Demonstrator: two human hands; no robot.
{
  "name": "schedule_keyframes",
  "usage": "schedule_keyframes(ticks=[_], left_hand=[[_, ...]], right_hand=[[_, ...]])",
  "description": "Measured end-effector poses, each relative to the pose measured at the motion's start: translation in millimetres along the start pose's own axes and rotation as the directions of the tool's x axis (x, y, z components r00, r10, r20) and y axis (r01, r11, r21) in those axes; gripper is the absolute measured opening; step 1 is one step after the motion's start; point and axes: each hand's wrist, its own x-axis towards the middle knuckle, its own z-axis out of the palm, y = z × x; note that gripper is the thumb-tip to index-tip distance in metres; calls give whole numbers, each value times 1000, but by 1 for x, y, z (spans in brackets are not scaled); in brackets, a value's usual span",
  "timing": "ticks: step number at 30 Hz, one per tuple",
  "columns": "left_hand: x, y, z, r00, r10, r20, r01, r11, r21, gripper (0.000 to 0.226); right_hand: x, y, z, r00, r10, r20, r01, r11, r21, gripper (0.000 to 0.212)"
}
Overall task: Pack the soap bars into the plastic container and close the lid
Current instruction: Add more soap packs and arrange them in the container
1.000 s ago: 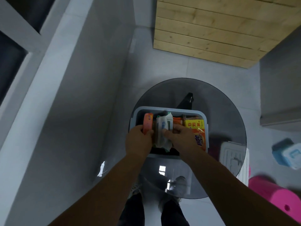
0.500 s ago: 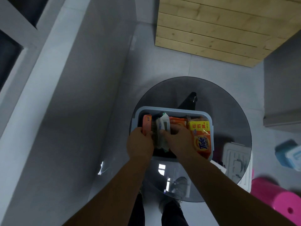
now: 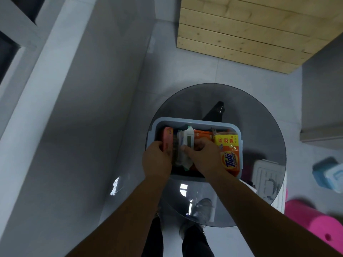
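A grey-blue plastic container (image 3: pixel 196 121) stands open on a round dark glass table (image 3: pixel 259 115). Inside it stand several wrapped soap bars on edge: a pink bar (image 3: pixel 168 135) at the left, a white-and-green bar (image 3: pixel 186 139) beside it, an orange bar (image 3: pixel 203 134) behind, and a yellow-orange Tide bar (image 3: pixel 230 154) at the right. My left hand (image 3: pixel 156 158) grips the pink bar at the container's left side. My right hand (image 3: pixel 203 156) pinches the white-and-green bar. The white lid (image 3: pixel 267 179) lies on the table to the right of the container.
A wall (image 3: pixel 74 108) runs close along the left. A wooden pallet panel (image 3: pixel 250 28) leans at the back. A pink stool (image 3: pixel 319 225) and a light blue box (image 3: pixel 332 175) sit on the floor at the right. My feet show through the glass.
Both hands stayed in the container on the same bars. The white-and-green bar has sunk a little lower between the others, and the view has shifted slightly.
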Motion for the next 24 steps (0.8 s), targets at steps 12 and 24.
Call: schedule_keyframes(ticks=[12,24], left_hand=[[11,-24,-30,1000,14,-22,-15,999,-44,34],[26,-32,-21,964,-167,206,229,914,-333,84]], right_hand=[[-2,1,-1,1000,-7,23,7,1000,-7,25],[-2,-2,13,1000,-11,3,11,998,-61,33]])
